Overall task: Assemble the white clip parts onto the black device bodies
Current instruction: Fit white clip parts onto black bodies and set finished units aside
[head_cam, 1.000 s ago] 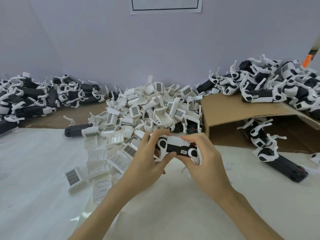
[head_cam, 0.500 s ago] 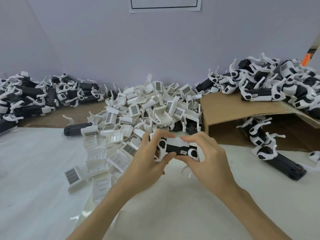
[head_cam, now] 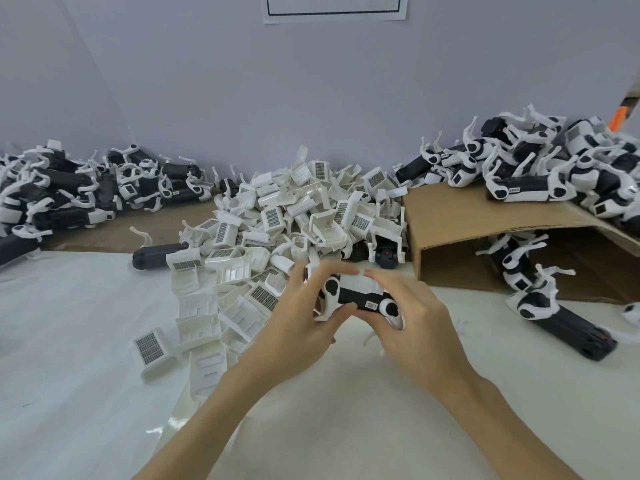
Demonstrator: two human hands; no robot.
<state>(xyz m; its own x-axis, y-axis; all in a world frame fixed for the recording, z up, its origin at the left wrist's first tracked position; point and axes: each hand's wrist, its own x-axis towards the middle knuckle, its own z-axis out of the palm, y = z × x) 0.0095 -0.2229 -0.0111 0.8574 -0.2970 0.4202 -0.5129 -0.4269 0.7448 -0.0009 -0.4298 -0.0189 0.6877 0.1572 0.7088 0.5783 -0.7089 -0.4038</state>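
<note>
Both hands work one black device body, held above the near white table, just in front of the white clip pile. Left hand and right hand clamp around it, fingers over a white clip part. Step: seating the clip. Next move probably needs firm, even pressure.
</note>
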